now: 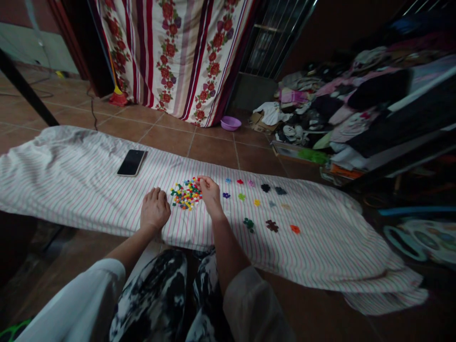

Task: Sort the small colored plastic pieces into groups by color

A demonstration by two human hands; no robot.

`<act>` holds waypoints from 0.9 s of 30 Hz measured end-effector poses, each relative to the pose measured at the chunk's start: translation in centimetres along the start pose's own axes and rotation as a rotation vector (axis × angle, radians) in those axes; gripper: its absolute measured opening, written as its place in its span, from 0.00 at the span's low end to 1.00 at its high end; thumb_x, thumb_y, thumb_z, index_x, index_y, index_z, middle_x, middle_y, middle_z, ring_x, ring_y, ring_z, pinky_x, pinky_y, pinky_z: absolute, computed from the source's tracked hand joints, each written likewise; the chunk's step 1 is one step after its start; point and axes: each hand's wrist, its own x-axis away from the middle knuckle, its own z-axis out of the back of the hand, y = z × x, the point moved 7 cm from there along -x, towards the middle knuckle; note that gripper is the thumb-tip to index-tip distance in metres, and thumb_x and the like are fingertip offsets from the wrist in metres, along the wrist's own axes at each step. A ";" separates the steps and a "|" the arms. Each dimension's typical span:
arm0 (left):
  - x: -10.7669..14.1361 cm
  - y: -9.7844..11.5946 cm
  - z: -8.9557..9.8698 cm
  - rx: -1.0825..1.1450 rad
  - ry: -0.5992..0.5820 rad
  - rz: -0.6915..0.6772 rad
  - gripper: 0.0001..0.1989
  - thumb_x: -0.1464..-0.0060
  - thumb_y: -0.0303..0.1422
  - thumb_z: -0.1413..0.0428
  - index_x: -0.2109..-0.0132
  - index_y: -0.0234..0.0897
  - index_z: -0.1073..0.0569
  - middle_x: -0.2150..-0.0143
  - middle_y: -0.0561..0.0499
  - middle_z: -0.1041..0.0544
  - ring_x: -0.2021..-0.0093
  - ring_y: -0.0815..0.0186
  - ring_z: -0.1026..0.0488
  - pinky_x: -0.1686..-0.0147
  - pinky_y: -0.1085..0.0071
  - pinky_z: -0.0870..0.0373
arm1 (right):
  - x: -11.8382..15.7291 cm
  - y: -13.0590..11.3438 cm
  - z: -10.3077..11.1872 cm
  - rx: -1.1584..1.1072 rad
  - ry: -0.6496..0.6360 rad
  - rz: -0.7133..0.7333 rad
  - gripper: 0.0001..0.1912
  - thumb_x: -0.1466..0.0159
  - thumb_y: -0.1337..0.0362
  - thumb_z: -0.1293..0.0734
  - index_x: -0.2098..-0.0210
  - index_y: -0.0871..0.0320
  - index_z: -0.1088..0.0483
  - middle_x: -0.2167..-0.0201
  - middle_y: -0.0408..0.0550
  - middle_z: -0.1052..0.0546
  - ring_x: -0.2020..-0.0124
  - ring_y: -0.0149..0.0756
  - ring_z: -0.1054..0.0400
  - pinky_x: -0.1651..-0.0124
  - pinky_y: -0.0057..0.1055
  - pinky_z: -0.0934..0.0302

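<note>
My left hand (156,209) rests on the striped cloth (107,194), its fingers curled in and nothing showing in them. It lies just left of a pile of small multicoloured plastic pieces (185,194). At the pile's right edge my right hand (211,194) is closed in a pinch; what lies between the fingertips is too small to make out. Right of it, little groups sorted by colour lie in rows, among them black pieces (265,188), light green pieces (242,196), yellow pieces (257,203), dark green pieces (249,224), brown pieces (272,225) and orange pieces (295,229).
A smartphone (131,163) lies on the cloth at left. Beyond the cloth are a tiled floor, a purple basin (231,123), a floral curtain (171,57) and a broom (118,95). A large heap of clothes (331,99) fills the right back.
</note>
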 end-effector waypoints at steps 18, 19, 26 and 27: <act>0.1 0.1 0.3 -0.012 0.017 -0.033 0.14 0.44 0.30 0.55 0.55 0.32 0.29 0.47 0.33 0.28 0.45 0.49 0.32 0.47 0.52 0.36 | 0.2 0.5 7.2 0.152 0.258 -0.026 0.11 0.43 0.61 0.38 0.63 0.55 0.28 0.65 0.45 0.21 0.62 0.34 0.26 0.55 0.32 0.33; 0.1 0.1 0.3 -0.018 0.013 -0.035 0.14 0.44 0.30 0.55 0.55 0.31 0.29 0.47 0.33 0.28 0.45 0.49 0.32 0.47 0.53 0.36 | 0.3 0.5 7.8 0.153 0.276 -0.021 0.11 0.44 0.62 0.38 0.63 0.55 0.28 0.65 0.45 0.21 0.62 0.34 0.26 0.55 0.32 0.34; 0.1 0.0 -0.1 -0.043 0.006 -0.045 0.14 0.44 0.30 0.55 0.56 0.31 0.29 0.47 0.32 0.28 0.44 0.49 0.33 0.45 0.53 0.36 | -0.6 1.6 11.6 0.120 0.375 -0.025 0.14 0.46 0.59 0.37 0.63 0.56 0.28 0.67 0.45 0.22 0.64 0.35 0.27 0.58 0.32 0.33; 0.1 0.0 -0.2 -0.045 0.010 -0.047 0.13 0.44 0.30 0.55 0.56 0.32 0.29 0.47 0.33 0.28 0.44 0.49 0.33 0.45 0.53 0.36 | -1.0 1.6 12.1 0.110 0.393 -0.017 0.14 0.46 0.59 0.37 0.63 0.57 0.28 0.67 0.46 0.21 0.64 0.35 0.27 0.58 0.32 0.33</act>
